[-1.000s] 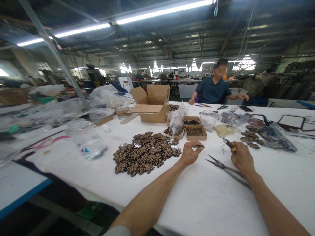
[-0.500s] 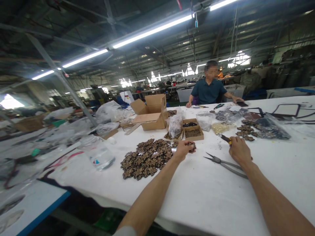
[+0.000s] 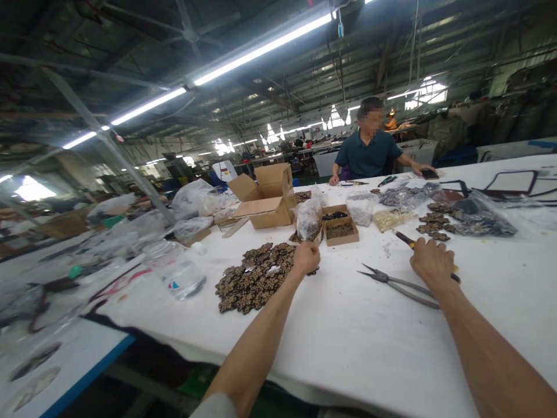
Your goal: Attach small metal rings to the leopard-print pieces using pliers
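My left hand (image 3: 306, 259) is closed, at the right edge of a pile of brown-and-black patterned, scalloped pieces (image 3: 256, 278). A bit of one such piece shows just below its fingers; whatever the fingers pinch is hidden. My right hand (image 3: 433, 264) is wrapped around a slim hand tool (image 3: 404, 238) with a dark tip and yellow-and-black handle, tip pointing up and left. The tool's exact kind is not clear. Just left of that hand, long-nosed pliers (image 3: 385, 278) with grey handles lie on the white table, jaws slightly apart.
Small cardboard trays (image 3: 342, 231) of tiny parts stand beyond my left hand, beside an open carton (image 3: 270, 200). A clear plastic jar (image 3: 180, 273) stands left. Bagged parts (image 3: 483, 215) lie at right. Across the table (image 3: 348, 342) sits a person (image 3: 368, 148), one hand at a dark phone-like object.
My left hand has moved left, back to the pile's edge; a patterned piece showed in its fingers before. My right hand still grips the tool, now turned a little.
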Demonstrator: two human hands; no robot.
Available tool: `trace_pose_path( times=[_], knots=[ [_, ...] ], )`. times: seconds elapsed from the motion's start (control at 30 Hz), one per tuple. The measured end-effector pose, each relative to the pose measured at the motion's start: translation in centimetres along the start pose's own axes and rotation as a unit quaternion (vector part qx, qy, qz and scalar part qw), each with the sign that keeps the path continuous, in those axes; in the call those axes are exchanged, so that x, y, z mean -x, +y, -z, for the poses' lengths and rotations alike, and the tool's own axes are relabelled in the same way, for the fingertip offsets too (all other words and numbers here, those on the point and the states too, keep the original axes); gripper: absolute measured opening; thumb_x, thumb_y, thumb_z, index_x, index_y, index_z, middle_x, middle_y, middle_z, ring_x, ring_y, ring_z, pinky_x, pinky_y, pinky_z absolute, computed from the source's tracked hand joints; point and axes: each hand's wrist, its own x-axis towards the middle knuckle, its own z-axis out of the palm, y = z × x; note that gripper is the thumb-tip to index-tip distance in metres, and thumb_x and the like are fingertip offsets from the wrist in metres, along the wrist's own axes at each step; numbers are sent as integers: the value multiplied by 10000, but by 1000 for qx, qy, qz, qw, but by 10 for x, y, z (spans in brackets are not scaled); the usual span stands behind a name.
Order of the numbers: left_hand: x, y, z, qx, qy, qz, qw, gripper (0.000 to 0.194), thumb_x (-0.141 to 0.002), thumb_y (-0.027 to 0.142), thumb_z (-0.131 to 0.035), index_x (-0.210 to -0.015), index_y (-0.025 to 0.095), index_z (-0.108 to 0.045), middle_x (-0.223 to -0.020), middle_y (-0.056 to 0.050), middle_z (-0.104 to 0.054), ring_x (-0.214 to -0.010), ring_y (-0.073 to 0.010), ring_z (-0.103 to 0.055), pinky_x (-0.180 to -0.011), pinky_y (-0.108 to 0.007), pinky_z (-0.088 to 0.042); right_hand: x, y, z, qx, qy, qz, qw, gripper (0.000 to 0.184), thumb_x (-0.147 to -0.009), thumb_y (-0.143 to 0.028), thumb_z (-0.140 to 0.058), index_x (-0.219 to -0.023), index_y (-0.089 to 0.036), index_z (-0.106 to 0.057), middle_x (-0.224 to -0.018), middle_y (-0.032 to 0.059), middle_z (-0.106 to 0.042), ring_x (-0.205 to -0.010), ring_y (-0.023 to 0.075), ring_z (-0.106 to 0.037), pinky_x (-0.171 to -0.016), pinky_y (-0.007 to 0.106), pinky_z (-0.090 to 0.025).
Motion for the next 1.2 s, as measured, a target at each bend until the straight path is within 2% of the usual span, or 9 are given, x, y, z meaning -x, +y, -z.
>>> trace_pose_path(
  times=[0.17, 0.3, 0.53, 0.73, 0.93, 1.0, 1.07, 1.13, 1.2],
  knots=[
    [-17, 41, -51, 25, -34, -64, 997, 183, -774, 247, -617, -858, 169, -759, -827, -59, -716, -772, -178, -626, -739, -257, -463, -13, 16, -5, 0, -97, -23, 995, 227, -861, -203, -490, -1030, -107, -608, -970, 198, -593, -972, 400, -557, -806, 542, -390],
    [-21, 50, -75, 38, -32, -94, 994, 194, -785, 226, -599, -878, 181, -763, -874, -59, -721, -827, -183, -629, -786, -263, -465, -24, 26, -4, -3, -160, -26, 987, 201, -807, -199, -537, -982, -147, -621, -937, 167, -620, -952, 381, -585, -818, 546, -393],
    [-32, 45, -82, 22, -21, -73, 997, 120, -801, 188, -595, -825, 163, -710, -888, -81, -690, -866, -189, -614, -792, -270, -448, -36, 24, 11, -30, -255, -34, 966, 282, -754, -199, -594, -1030, -142, -586, -1035, 180, -620, -1002, 383, -592, -838, 546, -421],
    [-43, 45, -83, -8, -19, -83, 996, 85, -805, 153, -579, -810, 148, -664, -889, -96, -659, -869, -195, -594, -766, -273, -428, -39, 24, 16, -74, -280, -16, 957, 283, -712, -210, -662, -987, -159, -618, -1015, 165, -645, -942, 332, -626, -771, 416, -465],
    [-48, 41, -85, 5, 12, -71, 997, 93, -814, 170, -574, -823, 176, -666, -911, -76, -653, -884, -196, -590, -766, -275, -427, -45, 35, 22, -156, -311, 7, 938, 511, -506, -293, -868, -960, -170, -666, -936, 99, -677, -832, 268, -637, -685, 308, -475],
    [-51, 39, -85, 6, 7, -60, 998, 85, -810, 171, -578, -815, 174, -663, -923, -80, -654, -893, -200, -593, -772, -279, -430, -49, 38, 21, -203, -291, 11, 935, 525, -550, -427, -863, -970, -174, -675, -937, 76, -685, -825, 239, -640, -687, 281, -481],
    [-53, 36, -85, 1, 0, -58, 998, 76, -800, 169, -581, -813, 167, -656, -926, -89, -653, -895, -209, -596, -772, -286, -435, -54, 39, 17, -247, -212, -17, 945, 457, -680, -509, -774, -980, -178, -679, -929, 65, -691, -829, 218, -645, -712, 266, -485],
    [-55, 32, -84, -8, -4, -63, 998, 85, -781, 158, -580, -829, 156, -650, -938, -105, -652, -898, -219, -597, -763, -292, -440, -60, 37, 12, -257, -117, -68, 957, 391, -794, -507, -665, -1005, -178, -672, -936, 71, -694, -861, 219, -649, -764, 276, -487],
    [-54, 28, -83, -18, -6, -73, 997, 119, -759, 150, -580, -857, 147, -648, -958, -122, -649, -902, -229, -597, -759, -300, -445, -67, 35, 6, -228, -77, -107, 965, 378, -873, -479, -552, -1066, -169, -652, -985, 95, -691, -925, 243, -642, -830, 318, -481]
  ],
)
